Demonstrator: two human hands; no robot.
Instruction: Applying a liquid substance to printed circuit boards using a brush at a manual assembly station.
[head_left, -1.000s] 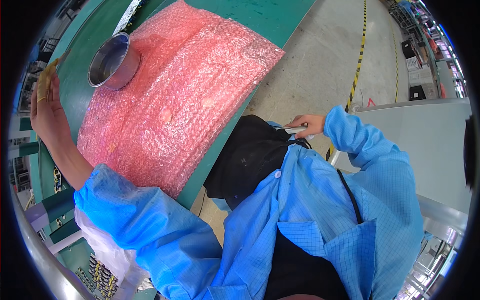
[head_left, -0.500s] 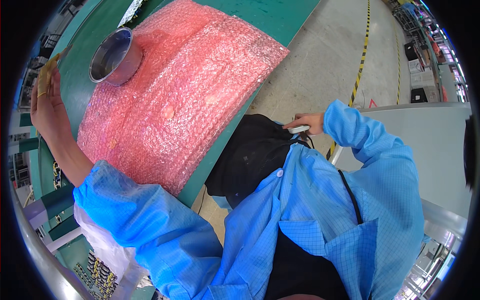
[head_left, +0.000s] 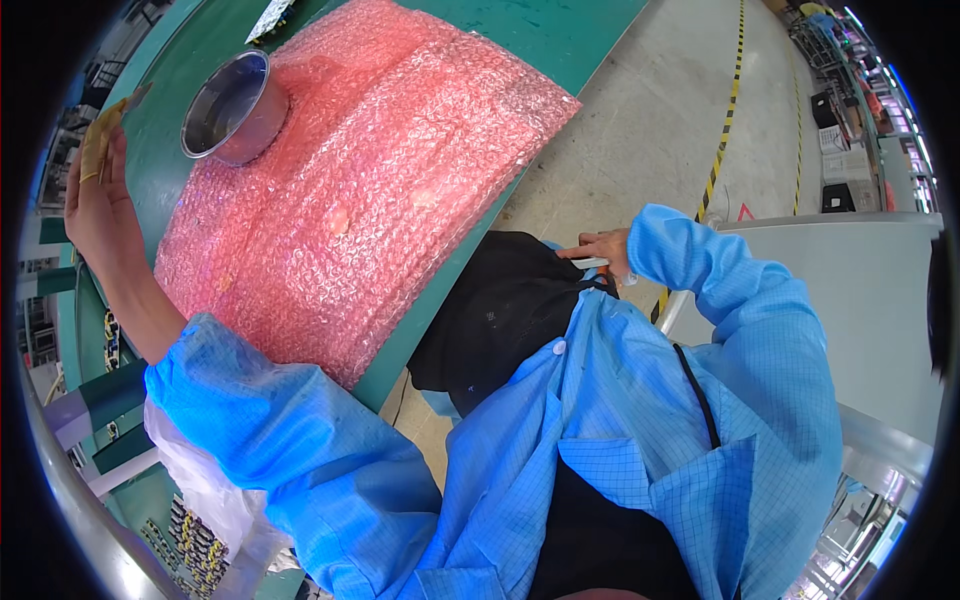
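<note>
Head view showed the right hand (head_left: 609,250) closed on a white object (head_left: 588,263), long axis crosswise, beside the black cloth (head_left: 490,315); the left hand (head_left: 97,205) stood well apart, left of the metal bowl (head_left: 256,136), its grip unclear.

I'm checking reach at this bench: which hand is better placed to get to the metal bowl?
Likely the left hand: it is much nearer the metal bowl, though something yellow lies along its fingers. The right hand is farther off and holds a white object.
</note>
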